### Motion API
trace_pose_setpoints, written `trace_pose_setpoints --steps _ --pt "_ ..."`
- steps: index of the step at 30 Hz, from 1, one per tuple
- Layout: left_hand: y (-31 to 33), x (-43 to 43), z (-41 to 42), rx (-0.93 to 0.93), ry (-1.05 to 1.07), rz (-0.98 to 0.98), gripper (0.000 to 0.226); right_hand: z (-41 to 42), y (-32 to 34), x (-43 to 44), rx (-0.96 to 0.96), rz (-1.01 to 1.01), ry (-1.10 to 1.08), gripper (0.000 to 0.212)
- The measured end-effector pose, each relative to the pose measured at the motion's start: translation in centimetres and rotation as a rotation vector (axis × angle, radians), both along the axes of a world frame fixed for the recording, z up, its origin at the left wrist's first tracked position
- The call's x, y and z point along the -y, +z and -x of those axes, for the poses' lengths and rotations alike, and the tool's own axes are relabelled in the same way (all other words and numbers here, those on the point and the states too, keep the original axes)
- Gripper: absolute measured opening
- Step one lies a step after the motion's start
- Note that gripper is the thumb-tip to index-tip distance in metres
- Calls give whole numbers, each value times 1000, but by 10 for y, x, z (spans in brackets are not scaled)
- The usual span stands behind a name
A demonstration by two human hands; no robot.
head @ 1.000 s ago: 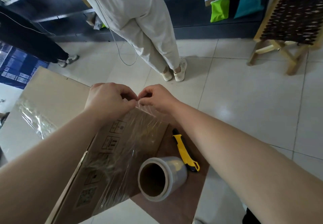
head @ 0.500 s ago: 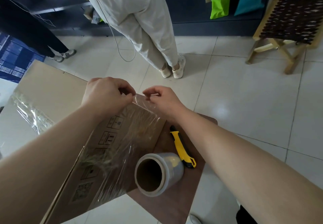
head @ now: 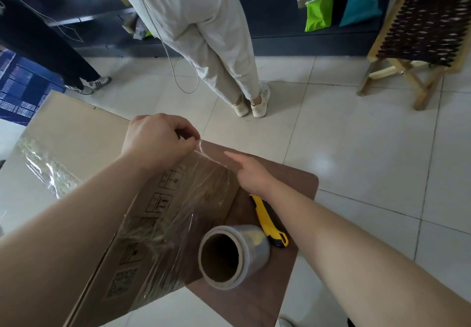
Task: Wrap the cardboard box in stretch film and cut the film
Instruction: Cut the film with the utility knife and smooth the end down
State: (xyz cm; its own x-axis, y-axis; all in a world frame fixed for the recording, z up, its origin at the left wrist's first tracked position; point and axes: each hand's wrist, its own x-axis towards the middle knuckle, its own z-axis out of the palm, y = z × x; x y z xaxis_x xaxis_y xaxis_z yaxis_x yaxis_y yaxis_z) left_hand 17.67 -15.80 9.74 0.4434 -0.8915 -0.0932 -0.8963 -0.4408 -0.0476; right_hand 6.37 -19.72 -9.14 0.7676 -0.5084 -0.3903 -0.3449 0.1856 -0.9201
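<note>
Left grip point(head: 158, 143) pinching the film point(head: 201, 186), right grip point(head: 248, 173) lying open, the unpressed end is probably risking peeling off the box point(head: 76, 127).

One box point(head: 76, 130), one film roll point(head: 256, 243), one knife point(head: 266, 220).
</note>
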Motion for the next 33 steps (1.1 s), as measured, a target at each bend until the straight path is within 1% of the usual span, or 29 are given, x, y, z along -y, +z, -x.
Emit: trace_pose_setpoints --steps 2,5,7,9,11,12,13,14,17,20,21,23,25,26,29,31,33 --pt "0 0 -1 0 -1 3 11 4 -10 -6 -21 -7 21 68" --pt "-1 0 -1 -2 -7 5 12 1 -22 -10 -72 10 132 71" --pt "-1 0 -1 -5 -10 8 12 -1 -20 -5 -109 38 108 68" --pt "-1 0 -2 -9 -6 10 12 -5 -17 -7 -82 67 39 65" --pt "-1 0 -3 -15 1 12 12 -8 -21 -10 -84 108 107 61" --pt "-2 0 -3 -17 0 14 12 -8 -22 -10 -120 118 161 57" --pt "-2 0 -3 -18 -2 17 13 -9 -25 -7 -150 128 185 55" --pt "-2 0 -3 -19 -6 21 14 -9 -22 -5 -156 123 160 54" --pt "-4 -1 -6 -17 -3 31 15 -17 -14 -8 -13 142 55 58" --pt "-7 -1 -9 -18 9 38 15 -21 -4 -10 23 129 89 57" --pt "-8 -1 -10 -17 11 42 14 -22 3 -7 51 92 54 54" --pt "-9 -1 -11 -16 21 50 14 -23 31 -5 202 -92 -69 49" --pt "-10 0 -12 -6 24 53 14 -26 53 -5 311 -196 -75 61" --pt "-9 -1 -12 -6 27 47 14 -24 59 -6 309 -190 -40 62" --pt "-9 0 -12 -7 29 47 13 -17 67 -3 275 -139 -36 43" --pt "-8 0 -10 -3 27 46 14 -14 70 -2 283 -113 -52 41" --pt "-8 0 -9 -4 28 59 14 -15 73 -6 283 -67 3 42"
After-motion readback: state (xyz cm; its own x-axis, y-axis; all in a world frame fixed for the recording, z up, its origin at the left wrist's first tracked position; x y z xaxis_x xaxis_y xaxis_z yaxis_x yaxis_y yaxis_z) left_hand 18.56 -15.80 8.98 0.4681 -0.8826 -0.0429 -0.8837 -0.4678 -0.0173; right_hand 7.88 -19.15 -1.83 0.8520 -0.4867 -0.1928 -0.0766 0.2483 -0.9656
